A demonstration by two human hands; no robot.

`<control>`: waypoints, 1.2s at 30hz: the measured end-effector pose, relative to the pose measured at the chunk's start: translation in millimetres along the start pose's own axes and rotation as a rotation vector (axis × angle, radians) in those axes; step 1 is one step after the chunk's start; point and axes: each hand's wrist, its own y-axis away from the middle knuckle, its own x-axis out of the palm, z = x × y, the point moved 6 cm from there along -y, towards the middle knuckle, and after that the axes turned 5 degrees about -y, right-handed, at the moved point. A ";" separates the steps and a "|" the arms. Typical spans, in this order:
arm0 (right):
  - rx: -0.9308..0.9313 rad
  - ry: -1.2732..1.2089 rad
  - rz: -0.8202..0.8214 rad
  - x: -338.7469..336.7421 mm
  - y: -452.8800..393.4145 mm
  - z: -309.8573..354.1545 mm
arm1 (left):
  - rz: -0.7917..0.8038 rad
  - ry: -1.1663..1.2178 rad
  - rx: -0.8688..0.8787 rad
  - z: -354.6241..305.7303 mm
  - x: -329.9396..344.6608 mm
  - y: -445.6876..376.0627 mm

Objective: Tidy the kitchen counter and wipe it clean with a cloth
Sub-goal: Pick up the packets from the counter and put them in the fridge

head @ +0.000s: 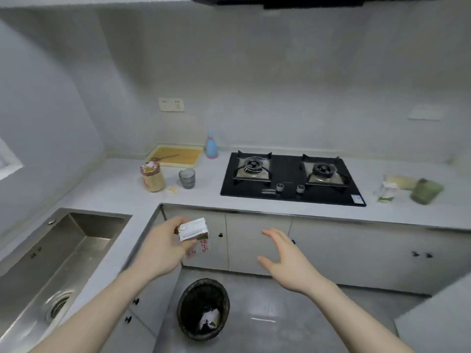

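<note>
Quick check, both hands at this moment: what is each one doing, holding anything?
Left hand: grips a small carton, held in the air above the bin.
Right hand: open, fingers spread, holding nothing.

The left hand (163,247) grips a small white-and-brown drink carton (193,231) in the air, above a black woven waste bin (203,310) on the grey floor (293,314). The right hand (285,258) hovers beside it, fingers spread, holding nothing. Both are off the pale grey counter (204,192), in front of its front edge.
</note>
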 end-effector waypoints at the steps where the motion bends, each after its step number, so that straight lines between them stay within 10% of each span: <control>1: 0.021 -0.005 -0.028 -14.5 3.1 -11.0 | 0.021 -0.012 0.043 -19.4 9.7 -10.3; 36: 0.526 0.016 -0.546 -358.1 -68.0 -336.3 | 0.529 -0.050 0.616 -390.4 389.5 -349.2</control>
